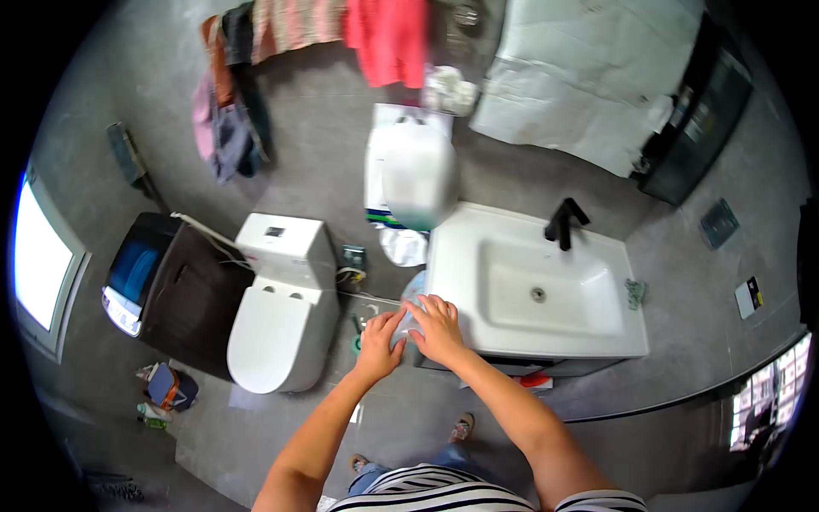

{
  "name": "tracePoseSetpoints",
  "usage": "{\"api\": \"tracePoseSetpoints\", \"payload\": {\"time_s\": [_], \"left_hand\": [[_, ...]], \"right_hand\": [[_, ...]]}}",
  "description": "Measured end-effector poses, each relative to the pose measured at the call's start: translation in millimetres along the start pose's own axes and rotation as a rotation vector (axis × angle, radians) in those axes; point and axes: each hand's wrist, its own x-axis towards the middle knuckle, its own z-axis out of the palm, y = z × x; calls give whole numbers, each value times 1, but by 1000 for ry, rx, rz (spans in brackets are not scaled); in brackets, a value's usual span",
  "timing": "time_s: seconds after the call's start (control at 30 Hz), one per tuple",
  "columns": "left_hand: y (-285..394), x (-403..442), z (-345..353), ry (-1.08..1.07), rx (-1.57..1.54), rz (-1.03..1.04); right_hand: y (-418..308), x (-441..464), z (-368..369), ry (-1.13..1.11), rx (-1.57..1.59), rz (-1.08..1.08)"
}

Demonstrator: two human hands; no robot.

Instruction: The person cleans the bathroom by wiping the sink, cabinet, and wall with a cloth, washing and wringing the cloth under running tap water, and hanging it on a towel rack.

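My left hand [381, 341] and my right hand [438, 329] are close together in front of me, beside the left edge of the white sink counter [452, 273]. The fingers of both are bent around a thin, see-through plastic bag [409, 324], which shows between them. Part of it is hidden under the fingers. Just beyond the fingertips, bluish translucent plastic [415, 285] shows against the counter's side; whether it is the same piece I cannot tell.
A white toilet [271, 333] stands to the left, with a dark washing machine [192, 299] beyond it. The basin [546, 316] has a black faucet [565, 224]. A white dispenser [414, 166] and hanging clothes [386, 38] are on the wall. A green-handled brush [356, 344] stands near the toilet.
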Motion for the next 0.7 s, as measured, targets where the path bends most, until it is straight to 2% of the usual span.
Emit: {"api": "tracePoseSetpoints", "payload": {"time_s": [0.27, 0.4, 0.53, 0.7], "left_hand": [[77, 96, 187, -110, -149, 57], [114, 127, 230, -167, -143, 73], [123, 159, 270, -270, -177, 73], [135, 196, 325, -423, -261, 138]], "right_hand": [[201, -66, -82, -88, -47, 196], [270, -88, -106, -146, -64, 276], [322, -100, -114, -135, -75, 349], [390, -131, -145, 73, -219, 558]]}}
